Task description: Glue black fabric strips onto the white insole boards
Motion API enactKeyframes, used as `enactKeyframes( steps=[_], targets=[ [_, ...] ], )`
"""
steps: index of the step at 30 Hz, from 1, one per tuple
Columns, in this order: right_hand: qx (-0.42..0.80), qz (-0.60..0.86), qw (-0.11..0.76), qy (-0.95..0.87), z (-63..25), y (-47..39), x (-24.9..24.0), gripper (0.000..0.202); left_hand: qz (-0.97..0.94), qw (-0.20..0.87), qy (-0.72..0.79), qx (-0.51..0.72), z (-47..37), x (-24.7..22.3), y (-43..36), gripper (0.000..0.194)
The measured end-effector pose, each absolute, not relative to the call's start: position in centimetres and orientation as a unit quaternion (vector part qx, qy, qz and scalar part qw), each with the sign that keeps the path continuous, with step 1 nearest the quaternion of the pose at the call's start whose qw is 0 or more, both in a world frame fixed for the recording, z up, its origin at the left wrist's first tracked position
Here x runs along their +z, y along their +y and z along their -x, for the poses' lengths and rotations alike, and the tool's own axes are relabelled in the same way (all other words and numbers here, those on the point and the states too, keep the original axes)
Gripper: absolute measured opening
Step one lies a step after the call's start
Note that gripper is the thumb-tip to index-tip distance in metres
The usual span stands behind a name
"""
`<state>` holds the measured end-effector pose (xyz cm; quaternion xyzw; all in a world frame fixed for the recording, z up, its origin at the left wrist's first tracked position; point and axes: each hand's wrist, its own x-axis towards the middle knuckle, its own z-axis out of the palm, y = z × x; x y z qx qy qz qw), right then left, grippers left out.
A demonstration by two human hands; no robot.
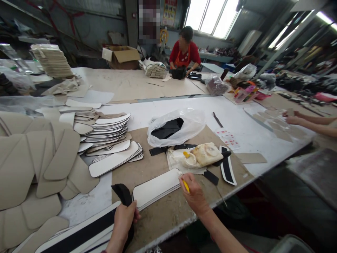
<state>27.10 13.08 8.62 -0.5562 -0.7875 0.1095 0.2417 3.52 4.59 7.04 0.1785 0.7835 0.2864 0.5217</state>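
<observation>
My left hand is closed around a black fabric strip, whose top end curls up above the fingers. In my right hand is a brush with a yellow handle, its tip by the far right end of a small stack of white rounded panels. At lower left, under and beside my left wrist, lies a white panel with a black strip along its middle. Behind my right hand sits a stained, cut-open plastic container with a yellow object in its opening.
White panel stacks and beige pieces cover the left side. A clear bag holds black pieces. One striped panel lies right of the container. A co-worker in red stands across; another person's hands are at right.
</observation>
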Motion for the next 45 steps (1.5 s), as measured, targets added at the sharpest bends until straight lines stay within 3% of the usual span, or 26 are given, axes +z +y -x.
enactKeyframes(
  steps=[6, 10, 12, 16, 25, 34, 37, 42, 45],
  targets=[
    [0.184, 0.551, 0.293, -0.759, -27.0, 12.2, 13.1, 0.023, -0.233, 0.482, 0.800, 0.271, -2.8, 9.6, 3.9, 0.038],
    [0.454, 0.533, 0.314, -0.641, -25.8, 12.2, 13.1, 0.030, -0.243, 0.539, 0.732, 0.339, -4.7, 13.4, 3.7, 0.038],
    [0.602, 0.494, 0.328, -0.535, -25.0, 12.3, 12.8, 0.033, -0.210, 0.597, 0.670, 0.389, -6.0, 14.8, 3.9, 0.028],
    [0.743, 0.428, 0.354, -0.374, -24.0, 12.8, 12.6, 0.036, -0.173, 0.647, 0.617, 0.413, -7.6, 15.8, 4.4, 0.030],
    [0.737, 0.394, 0.192, -0.514, -21.5, 12.8, 14.0, 0.024, -0.207, 0.675, 0.597, 0.381, -9.7, 16.0, 5.5, 0.031],
    [0.642, 0.473, 0.242, -0.553, -21.9, 12.7, 12.9, 0.030, -0.183, 0.662, 0.615, 0.386, -10.0, 14.4, 4.8, 0.032],
    [0.673, 0.510, 0.253, -0.472, -21.8, 12.5, 12.5, 0.028, -0.163, 0.634, 0.636, 0.409, -10.2, 13.7, 4.7, 0.032],
    [0.750, 0.425, 0.213, -0.460, -21.7, 11.4, 12.9, 0.026, -0.146, 0.599, 0.643, 0.454, -11.2, 13.0, 5.1, 0.033],
    [0.752, 0.447, 0.204, -0.438, -22.1, 10.9, 12.7, 0.031, -0.145, 0.610, 0.633, 0.455, -12.1, 12.4, 5.1, 0.032]
  ],
)
